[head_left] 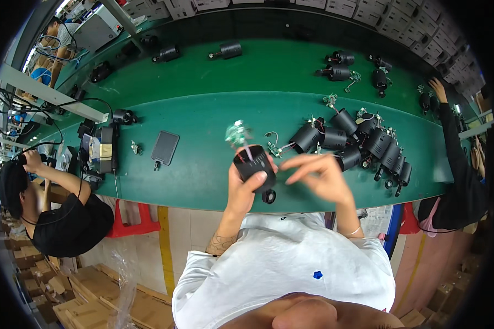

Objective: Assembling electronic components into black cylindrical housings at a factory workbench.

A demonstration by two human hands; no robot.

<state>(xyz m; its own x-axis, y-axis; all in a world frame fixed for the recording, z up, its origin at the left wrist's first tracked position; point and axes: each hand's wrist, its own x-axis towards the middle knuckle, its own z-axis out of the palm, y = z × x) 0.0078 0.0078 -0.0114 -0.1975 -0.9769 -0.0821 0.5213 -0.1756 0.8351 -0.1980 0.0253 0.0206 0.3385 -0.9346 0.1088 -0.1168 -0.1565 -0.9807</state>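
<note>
My left hand (241, 191) grips a black cylindrical housing (258, 174) just above the bench's near edge. A green circuit board (237, 133), slightly blurred, sticks up from the housing's far end on thin wires. At its near end is a round black knob-like part (269, 196). To the right of the housing, my right hand (323, 178) hovers with its fingers apart and nothing seen between them. Past the left fingertips, a small board with a wire (274, 147) lies by the pile of similar black housings (376, 143), several with boards hanging out.
On the green bench (197, 181) lie a flat dark tray-like plate (166, 148) and a small board (136, 147). More black housings (225, 51) lie on the strip behind. Co-workers sit at the left (66, 214) and right (450, 192), the right one's arm reaching across.
</note>
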